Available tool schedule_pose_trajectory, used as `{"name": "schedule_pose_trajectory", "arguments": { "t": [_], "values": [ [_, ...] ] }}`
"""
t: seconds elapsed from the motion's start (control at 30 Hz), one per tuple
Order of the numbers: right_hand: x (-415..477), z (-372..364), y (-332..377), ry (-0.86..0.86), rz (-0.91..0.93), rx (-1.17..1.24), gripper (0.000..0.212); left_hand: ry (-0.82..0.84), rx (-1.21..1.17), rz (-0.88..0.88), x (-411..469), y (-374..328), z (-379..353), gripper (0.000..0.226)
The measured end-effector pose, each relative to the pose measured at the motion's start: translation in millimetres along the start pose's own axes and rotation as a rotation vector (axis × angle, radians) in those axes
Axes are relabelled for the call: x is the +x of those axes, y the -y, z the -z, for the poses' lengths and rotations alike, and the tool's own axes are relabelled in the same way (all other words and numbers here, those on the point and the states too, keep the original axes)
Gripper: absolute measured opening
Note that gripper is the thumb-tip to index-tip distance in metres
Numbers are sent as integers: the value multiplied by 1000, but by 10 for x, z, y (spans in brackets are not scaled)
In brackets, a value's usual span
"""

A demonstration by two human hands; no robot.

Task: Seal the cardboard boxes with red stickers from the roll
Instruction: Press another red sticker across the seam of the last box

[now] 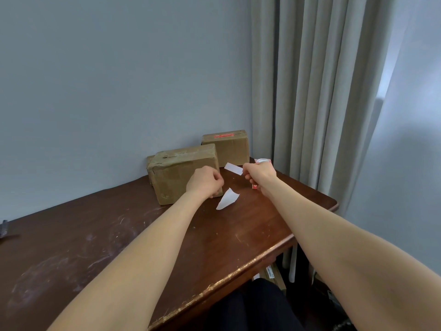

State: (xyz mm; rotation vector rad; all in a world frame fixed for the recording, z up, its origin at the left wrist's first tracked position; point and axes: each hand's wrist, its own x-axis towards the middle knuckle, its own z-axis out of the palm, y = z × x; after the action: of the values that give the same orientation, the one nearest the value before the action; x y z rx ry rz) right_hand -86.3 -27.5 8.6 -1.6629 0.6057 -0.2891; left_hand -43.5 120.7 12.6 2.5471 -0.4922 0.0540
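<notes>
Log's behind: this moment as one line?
far box: red sticker on top | near box: none visible | right hand: pinching white strip | left hand: curled by near box

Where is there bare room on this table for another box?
Bare: the wide left stretch of the table, from the near box to the front edge. Crowded: the far right corner, with the far box, paper scrap, left hand, and right hand pinching a white strip.

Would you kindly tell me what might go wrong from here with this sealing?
The white strip pinched in the right hand juts out unsupported, so it may fold onto itself. The loose white scrap lies beside the near box and might get trapped in the seal.
</notes>
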Motion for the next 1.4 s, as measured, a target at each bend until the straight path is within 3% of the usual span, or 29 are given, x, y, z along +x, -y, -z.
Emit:
{"name": "schedule_pose_trajectory", "arguments": {
  "t": [0.17, 0.3, 0.5, 0.83, 0.9, 1.03, 1.13, 1.4],
  "values": [
    [-9, 10, 83, -30, 15, 1, 14, -195, 47, -271, -10, -183, 129, 3],
    [-38, 26, 210, -29, 17, 7, 12, -296, 209, -373, 11, -344, 160, 15],
    [-131, 51, 425, 26, 35, 85, 8, -390, 305, -421, 26, -492, 271, 24],
    [-278, 20, 667, 166, -11, 239, 13, -513, 305, -351, 28, -505, 554, 15],
    [-263, 22, 683, 172, -13, 301, 13, -503, 174, -247, 62, -442, 660, 13],
    [-177, 19, 631, 119, 35, 241, 13, -406, -422, -28, 130, -318, 855, 10],
    [-145, -55, 605, 119, 42, 234, 17, -368, -718, 83, 109, -259, 957, 8],
    [-90, -469, 773, 236, -2, 309, 23, -311, -1009, 273, 111, -84, 1150, 17]
  ]
}}
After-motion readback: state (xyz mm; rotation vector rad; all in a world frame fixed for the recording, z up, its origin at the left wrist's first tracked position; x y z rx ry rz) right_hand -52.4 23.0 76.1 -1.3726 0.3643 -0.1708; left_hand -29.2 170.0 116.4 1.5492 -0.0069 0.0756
